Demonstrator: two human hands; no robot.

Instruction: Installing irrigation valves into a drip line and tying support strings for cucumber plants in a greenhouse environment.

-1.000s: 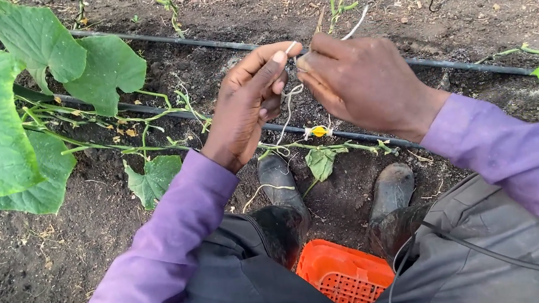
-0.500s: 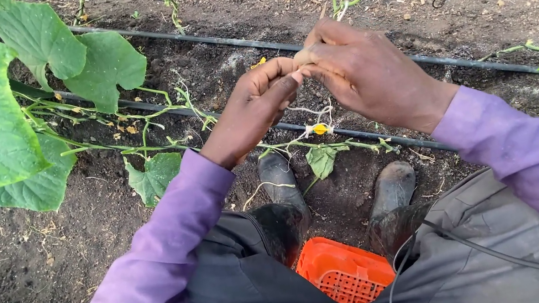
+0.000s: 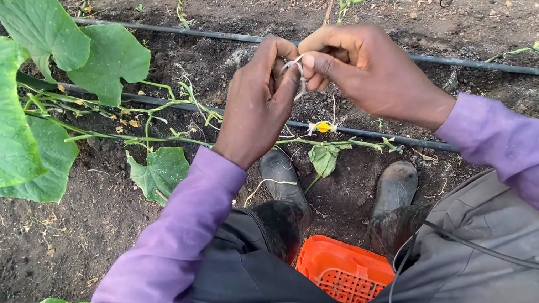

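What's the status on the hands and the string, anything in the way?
Left hand and right hand both pinching pale string, grips closed. Vine with yellow flower just below. Nothing in the way.

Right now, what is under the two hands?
Under the left hand and right hand lie a thin vine with a yellow flower, a black hose and dark soil. The hands cover part of the white string.

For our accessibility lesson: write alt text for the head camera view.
Two hands, left hand and right hand, pinch a pale string together above a vine with a yellow flower, lying on dark soil.
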